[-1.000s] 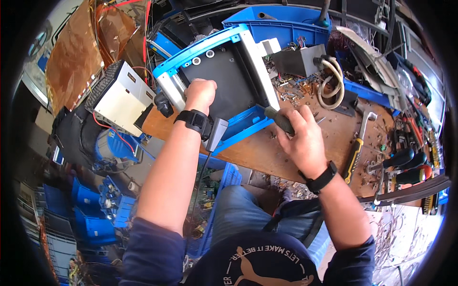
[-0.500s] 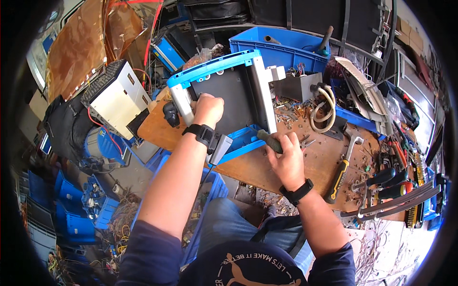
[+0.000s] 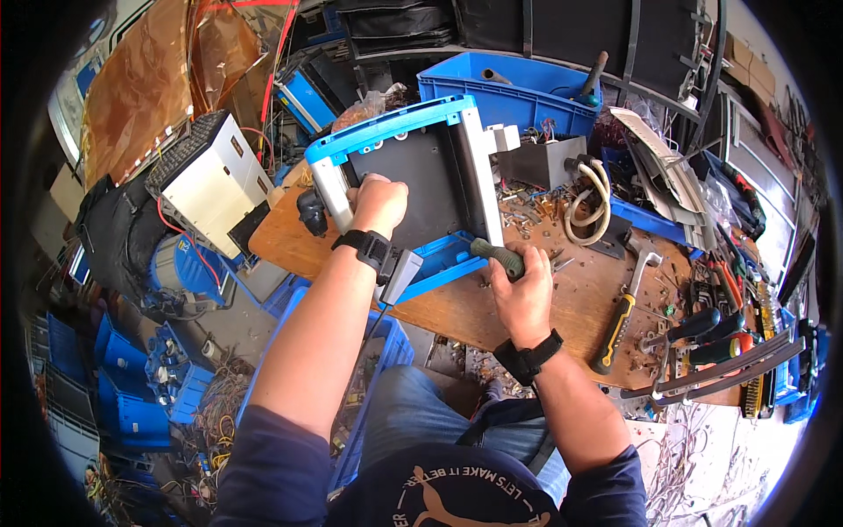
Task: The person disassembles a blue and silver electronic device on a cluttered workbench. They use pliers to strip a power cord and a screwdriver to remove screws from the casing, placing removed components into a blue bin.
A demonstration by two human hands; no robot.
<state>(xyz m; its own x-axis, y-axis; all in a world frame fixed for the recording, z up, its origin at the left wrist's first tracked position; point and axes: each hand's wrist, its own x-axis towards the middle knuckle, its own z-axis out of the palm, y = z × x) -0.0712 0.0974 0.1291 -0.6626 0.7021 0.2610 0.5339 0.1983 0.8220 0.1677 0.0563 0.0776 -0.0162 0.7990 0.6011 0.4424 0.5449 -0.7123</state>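
Bright, even daylight, strong fisheye bending

Around the right hand (image 3: 524, 294) all is sharp, shadows soft; towards the black round rim straight edges curve, and details there seem slightly blurred.

The left hand (image 3: 379, 202) presses on a blue and grey machine case (image 3: 413, 184) on the wooden table (image 3: 562, 307) — the right hand (image 3: 524, 290) grips a green-handled tool (image 3: 497, 256) beside it.
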